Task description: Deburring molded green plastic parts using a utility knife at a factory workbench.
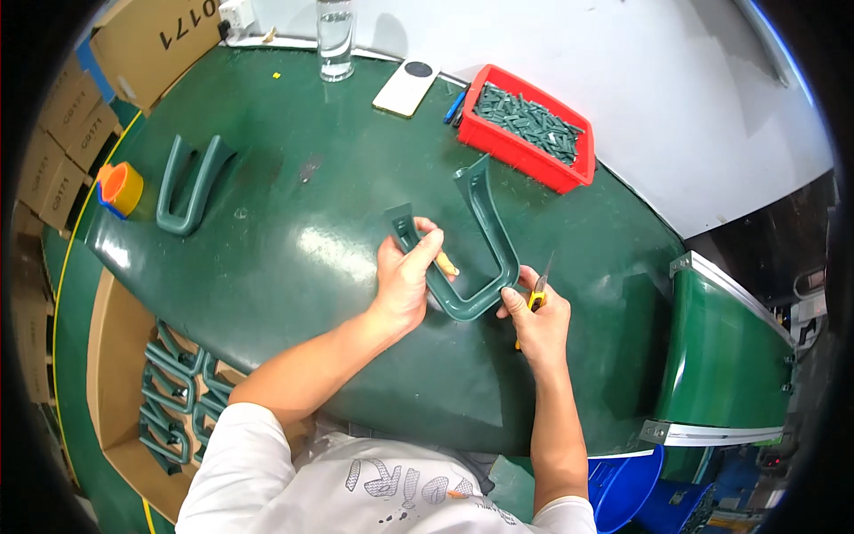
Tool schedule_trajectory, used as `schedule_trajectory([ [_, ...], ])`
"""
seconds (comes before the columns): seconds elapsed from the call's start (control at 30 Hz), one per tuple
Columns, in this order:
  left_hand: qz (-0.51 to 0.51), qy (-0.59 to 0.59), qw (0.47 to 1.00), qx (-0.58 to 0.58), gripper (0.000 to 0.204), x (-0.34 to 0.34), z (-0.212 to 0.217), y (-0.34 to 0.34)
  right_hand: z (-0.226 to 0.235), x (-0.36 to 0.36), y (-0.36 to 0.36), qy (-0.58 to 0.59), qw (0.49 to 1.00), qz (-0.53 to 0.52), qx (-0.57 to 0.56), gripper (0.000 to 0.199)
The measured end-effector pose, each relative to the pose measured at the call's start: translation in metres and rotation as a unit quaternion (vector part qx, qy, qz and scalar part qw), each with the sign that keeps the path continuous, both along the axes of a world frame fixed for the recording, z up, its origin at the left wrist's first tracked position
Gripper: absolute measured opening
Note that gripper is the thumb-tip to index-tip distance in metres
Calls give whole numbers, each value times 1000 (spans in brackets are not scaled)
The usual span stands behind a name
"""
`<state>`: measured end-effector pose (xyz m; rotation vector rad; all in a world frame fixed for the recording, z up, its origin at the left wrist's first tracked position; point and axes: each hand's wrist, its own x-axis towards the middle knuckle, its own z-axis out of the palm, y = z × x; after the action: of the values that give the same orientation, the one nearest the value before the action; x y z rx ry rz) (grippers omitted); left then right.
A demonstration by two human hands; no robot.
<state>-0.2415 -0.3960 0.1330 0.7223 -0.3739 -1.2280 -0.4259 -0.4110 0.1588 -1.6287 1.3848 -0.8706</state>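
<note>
The left hand (405, 280) has its grip pinched on one arm of a dark green U-shaped plastic part (476, 245), held just above the green surface (294, 240). The right hand (538, 325) steadies the part's bend, its grip wrapped around yellow-handled cutters (538, 294). A red bin (532, 127) of small green pieces sits beyond.

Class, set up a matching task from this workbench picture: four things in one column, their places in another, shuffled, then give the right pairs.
Things:
1. red bin
2. water bottle
3. tape roll
4. U-shaped green part

Places:
A. far edge of the table
B. held in the left hand
C. table's left edge
D. table's right side, full of small green pieces

Pairs: 1-D, 2-A, 3-C, 4-B
</note>
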Motion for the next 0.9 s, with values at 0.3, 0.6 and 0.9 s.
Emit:
schedule_trajectory([
  [0.3,35,9,999,2,14,-3,1,4,-7,9,1,39,994,49,-89,31],
  [0.6,101,-25,994,-39,11,-11,-2,4,0,31,-1,55,997,-38,27,28],
  [0.9,132,-198,967,-97,12,-10,-4,11,-1,23,-13,29,992,-41,112,27],
])
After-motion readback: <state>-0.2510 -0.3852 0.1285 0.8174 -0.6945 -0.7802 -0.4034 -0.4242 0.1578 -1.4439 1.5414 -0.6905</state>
